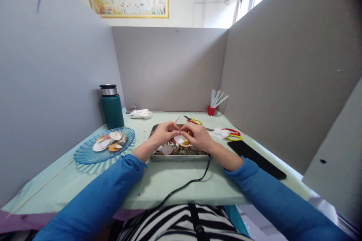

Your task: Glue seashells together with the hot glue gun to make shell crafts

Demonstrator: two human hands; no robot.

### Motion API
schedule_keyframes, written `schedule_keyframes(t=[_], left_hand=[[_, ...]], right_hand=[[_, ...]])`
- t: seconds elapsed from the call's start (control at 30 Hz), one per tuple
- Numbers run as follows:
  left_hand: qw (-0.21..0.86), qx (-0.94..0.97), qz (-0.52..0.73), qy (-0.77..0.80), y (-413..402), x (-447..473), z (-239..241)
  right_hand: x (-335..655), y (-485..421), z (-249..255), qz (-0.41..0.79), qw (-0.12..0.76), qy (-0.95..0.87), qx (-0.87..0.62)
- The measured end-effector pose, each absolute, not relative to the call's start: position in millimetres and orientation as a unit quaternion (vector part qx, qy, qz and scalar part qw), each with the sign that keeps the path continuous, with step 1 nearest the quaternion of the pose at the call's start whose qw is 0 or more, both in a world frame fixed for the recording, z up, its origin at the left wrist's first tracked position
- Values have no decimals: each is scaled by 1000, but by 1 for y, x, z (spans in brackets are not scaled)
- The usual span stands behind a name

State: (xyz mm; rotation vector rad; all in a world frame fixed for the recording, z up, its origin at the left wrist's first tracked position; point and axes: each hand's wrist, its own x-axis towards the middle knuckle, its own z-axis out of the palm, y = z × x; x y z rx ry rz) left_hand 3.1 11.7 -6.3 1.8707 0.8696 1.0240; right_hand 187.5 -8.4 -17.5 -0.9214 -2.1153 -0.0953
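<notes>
My left hand (pixel 163 134) and my right hand (pixel 198 137) meet over a metal tray (pixel 181 158), fingertips pinched together. Whatever small thing lies between the fingertips is too small or hidden to name. Just below them shows a pale, rounded piece (pixel 179 140), and I cannot tell whether it is held or lies in the tray. Shells and shell-like bits (pixel 166 150) fill the tray, in brown, grey and white. A small yellow object (pixel 186 142) sits beside my right fingers. Behind the hands, a thin white stick (pixel 177 118) points up from the tray.
A blue scalloped plate (pixel 82 154) with white and orange pieces stands left, by a green bottle (pixel 112 111). Yellow-and-red-handled scissors (pixel 195 121), a red cup (pixel 211 111) of white sticks and a black phone-like slab (pixel 256 159) lie beyond and right. A black cord (pixel 183 186) crosses the front.
</notes>
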Motion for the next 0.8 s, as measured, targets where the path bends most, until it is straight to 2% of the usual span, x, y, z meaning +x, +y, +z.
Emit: schedule_keyframes(t=[0.17, 0.8], left_hand=[[436, 719, 430, 328, 12, 5, -6], [453, 757, 344, 321, 13, 3, -6]], right_hand=[[188, -8, -18, -34, 413, -824, -388], [187, -10, -16, -48, 413, -840, -347]])
